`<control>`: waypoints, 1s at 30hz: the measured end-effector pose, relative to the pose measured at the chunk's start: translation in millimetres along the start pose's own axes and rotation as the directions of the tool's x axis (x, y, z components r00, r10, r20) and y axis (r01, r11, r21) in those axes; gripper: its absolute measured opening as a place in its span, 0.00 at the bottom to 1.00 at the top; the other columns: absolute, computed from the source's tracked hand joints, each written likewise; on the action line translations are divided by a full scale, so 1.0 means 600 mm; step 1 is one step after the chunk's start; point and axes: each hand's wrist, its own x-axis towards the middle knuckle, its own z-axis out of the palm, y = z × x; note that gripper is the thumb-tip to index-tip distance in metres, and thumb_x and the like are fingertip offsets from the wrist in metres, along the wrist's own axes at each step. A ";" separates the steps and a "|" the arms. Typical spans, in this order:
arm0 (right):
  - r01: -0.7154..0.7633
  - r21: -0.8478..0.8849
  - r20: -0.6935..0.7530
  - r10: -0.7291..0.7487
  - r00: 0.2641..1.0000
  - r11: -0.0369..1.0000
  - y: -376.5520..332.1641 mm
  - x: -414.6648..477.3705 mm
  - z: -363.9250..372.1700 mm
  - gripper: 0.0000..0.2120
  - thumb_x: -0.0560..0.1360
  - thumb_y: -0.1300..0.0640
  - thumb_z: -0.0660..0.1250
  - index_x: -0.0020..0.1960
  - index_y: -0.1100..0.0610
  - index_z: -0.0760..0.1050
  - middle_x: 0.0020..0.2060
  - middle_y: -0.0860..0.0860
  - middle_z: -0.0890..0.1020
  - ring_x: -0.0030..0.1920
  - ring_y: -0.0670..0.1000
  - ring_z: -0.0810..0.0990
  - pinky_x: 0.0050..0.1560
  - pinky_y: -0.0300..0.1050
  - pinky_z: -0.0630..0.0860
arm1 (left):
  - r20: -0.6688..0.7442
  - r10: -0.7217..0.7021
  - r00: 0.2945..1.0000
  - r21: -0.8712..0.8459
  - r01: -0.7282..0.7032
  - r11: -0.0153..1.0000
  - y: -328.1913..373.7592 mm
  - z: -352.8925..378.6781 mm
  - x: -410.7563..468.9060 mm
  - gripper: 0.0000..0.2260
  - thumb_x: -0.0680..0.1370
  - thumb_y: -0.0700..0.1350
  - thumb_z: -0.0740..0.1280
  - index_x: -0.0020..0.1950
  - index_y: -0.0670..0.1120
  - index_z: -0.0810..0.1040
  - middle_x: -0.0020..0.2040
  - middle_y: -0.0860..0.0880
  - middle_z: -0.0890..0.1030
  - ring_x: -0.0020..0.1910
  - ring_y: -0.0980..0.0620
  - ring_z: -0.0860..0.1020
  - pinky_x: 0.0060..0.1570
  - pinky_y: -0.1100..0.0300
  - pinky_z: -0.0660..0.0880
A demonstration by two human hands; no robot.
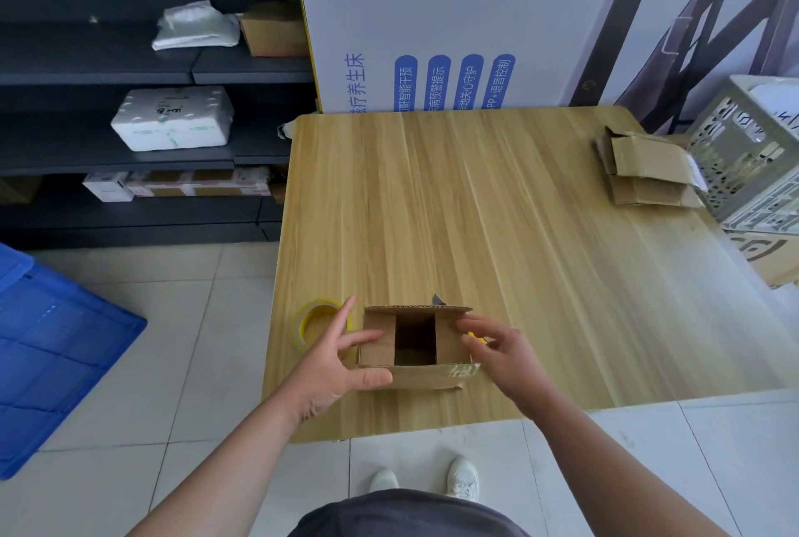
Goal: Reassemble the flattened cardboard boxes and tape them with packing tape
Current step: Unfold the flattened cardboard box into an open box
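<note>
On the counter [475, 212], the box [415, 348] stands just right of the tape roll [318, 318], seemingly empty, side flaps folded in. Our left hand [341, 363] and right hand [499, 357] rest on those flaps, each grip loose, holding nothing. We should press them level before closing the long flaps. Flattened boxes [644, 169] lie far right of the roll.

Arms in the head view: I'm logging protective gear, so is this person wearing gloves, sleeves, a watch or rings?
No. The left hand and right hand are ungloved, with no sleeve, watch, bracelet or ring visible up to the frame edge. Otherwise: a dark grey top and white sneakers.
</note>
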 end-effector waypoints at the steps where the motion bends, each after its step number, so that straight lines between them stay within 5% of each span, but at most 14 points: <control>1: -0.042 0.095 -0.019 0.044 0.999 0.995 -0.006 -0.002 -0.001 0.09 0.78 0.58 0.66 0.51 0.46 0.82 0.51 0.40 0.83 0.50 0.41 0.80 0.47 0.32 0.73 | -0.021 0.003 1.000 0.011 -0.003 1.000 -0.004 0.000 -0.001 0.50 0.66 0.52 0.79 0.77 0.62 0.49 0.59 0.66 0.79 0.66 0.64 0.68 0.61 0.63 0.64; 4: -0.077 0.277 -0.030 0.089 0.996 0.958 -0.023 -0.001 -0.004 0.11 0.79 0.56 0.64 0.57 0.43 0.77 0.47 0.45 0.84 0.50 0.45 0.81 0.47 0.36 0.74 | -0.156 -0.007 0.988 -0.023 0.003 1.000 -0.011 0.007 0.003 0.42 0.70 0.44 0.77 0.76 0.59 0.57 0.54 0.59 0.83 0.59 0.57 0.77 0.58 0.62 0.72; 7: -0.014 0.160 -0.003 0.015 1.000 0.987 -0.029 0.000 -0.002 0.13 0.80 0.53 0.61 0.62 0.39 0.74 0.50 0.49 0.81 0.53 0.46 0.79 0.54 0.42 0.75 | -0.241 0.015 0.970 0.007 -0.013 1.000 -0.011 0.014 0.013 0.35 0.70 0.43 0.77 0.71 0.60 0.65 0.48 0.52 0.80 0.50 0.53 0.78 0.52 0.65 0.73; 10: 0.011 0.028 -0.011 -0.010 1.000 1.000 -0.021 0.002 0.001 0.11 0.81 0.52 0.60 0.58 0.46 0.79 0.56 0.46 0.76 0.57 0.44 0.76 0.61 0.48 0.74 | -0.242 0.061 0.968 0.117 -0.033 0.993 -0.009 0.017 0.016 0.32 0.71 0.45 0.76 0.68 0.67 0.66 0.47 0.51 0.71 0.44 0.54 0.74 0.48 0.62 0.73; 14: 0.068 -0.079 -0.037 -0.071 0.997 0.995 -0.006 0.004 0.007 0.05 0.77 0.55 0.68 0.46 0.48 0.82 0.56 0.44 0.76 0.52 0.37 0.77 0.52 0.35 0.74 | -0.187 0.106 0.977 0.219 -0.064 0.974 -0.005 0.023 0.022 0.18 0.75 0.42 0.72 0.56 0.64 0.75 0.54 0.54 0.66 0.49 0.55 0.72 0.52 0.68 0.71; 18: 0.087 -0.043 -0.073 -0.090 0.993 0.995 0.009 0.000 0.018 0.08 0.74 0.61 0.71 0.40 0.50 0.81 0.55 0.44 0.77 0.53 0.43 0.79 0.48 0.33 0.75 | -0.284 0.049 0.958 0.078 -0.028 0.997 -0.015 0.038 0.025 0.08 0.78 0.41 0.67 0.49 0.55 0.80 0.59 0.50 0.68 0.40 0.62 0.71 0.45 0.77 0.69; 22: 0.128 -0.106 -0.095 -0.138 0.986 0.986 0.016 -0.003 0.027 0.08 0.75 0.62 0.69 0.47 0.49 0.80 0.62 0.45 0.74 0.52 0.40 0.77 0.53 0.37 0.75 | -0.308 0.017 0.951 -0.085 -0.045 0.995 -0.026 0.057 0.027 0.08 0.80 0.40 0.64 0.51 0.52 0.80 0.68 0.57 0.66 0.60 0.69 0.67 0.48 0.80 0.63; 24: 0.216 -0.254 -0.028 -0.230 0.973 0.943 0.016 -0.002 0.028 0.15 0.78 0.61 0.65 0.63 0.49 0.76 0.71 0.44 0.66 0.65 0.40 0.69 0.65 0.37 0.66 | -0.287 0.034 0.957 -0.094 -0.063 0.994 -0.026 0.060 0.027 0.11 0.81 0.41 0.62 0.56 0.56 0.79 0.70 0.59 0.65 0.68 0.68 0.63 0.54 0.79 0.60; 27: 0.320 -0.383 0.131 -0.291 0.948 0.867 0.014 0.002 0.031 0.21 0.82 0.59 0.57 0.75 0.52 0.64 0.75 0.40 0.53 0.74 0.40 0.52 0.70 0.28 0.48 | -0.254 0.069 0.965 -0.030 -0.079 0.996 -0.026 0.056 0.026 0.18 0.82 0.42 0.61 0.65 0.63 0.72 0.71 0.59 0.63 0.70 0.67 0.60 0.59 0.78 0.56; 30: 0.360 -0.467 0.174 -0.315 0.933 0.807 0.020 0.004 0.032 0.22 0.83 0.57 0.55 0.76 0.52 0.59 0.74 0.39 0.49 0.75 0.40 0.47 0.68 0.24 0.42 | -0.235 0.104 0.966 0.063 -0.092 0.994 -0.026 0.053 0.028 0.23 0.82 0.41 0.60 0.73 0.61 0.62 0.73 0.57 0.62 0.72 0.63 0.59 0.67 0.72 0.54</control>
